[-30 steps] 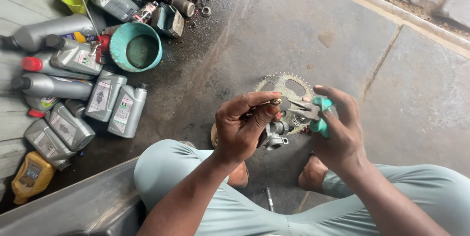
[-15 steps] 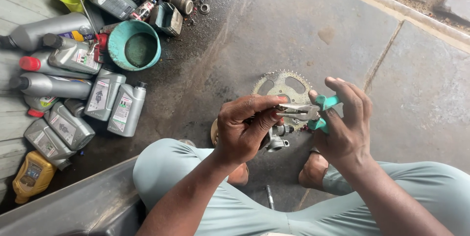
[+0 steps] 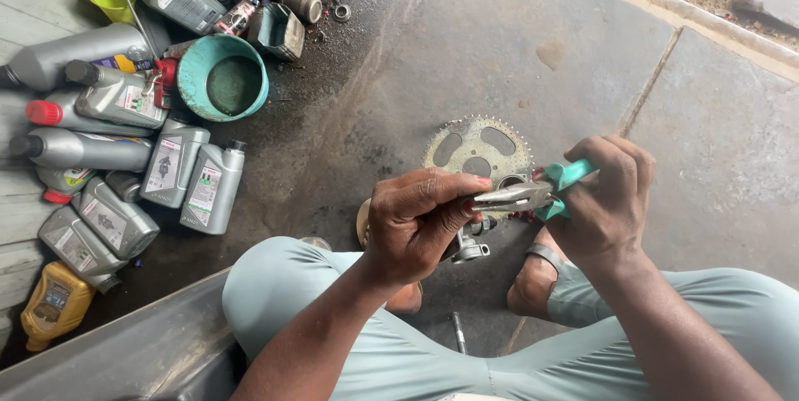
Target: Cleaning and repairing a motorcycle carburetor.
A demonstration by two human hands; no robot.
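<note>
My right hand grips green-handled pliers, their jaws pointing left toward my left hand. My left hand is closed around a small metal part that pokes out below the fingers; the pliers' tips meet it at my fingertips. A toothed steel sprocket lies flat on the stone floor just beyond both hands. My knees in pale green trousers frame the bottom of the view.
Several grey oil bottles lie grouped at the left, with a teal bowl, a yellow bottle and small cans behind. A metal rod lies between my sandalled feet. A raised stone kerb crosses the top right.
Both hands have lifted slightly off the sprocket and the pliers have swung to lie level, jaws now at my left fingertips. The bottles and sprocket have not moved.
</note>
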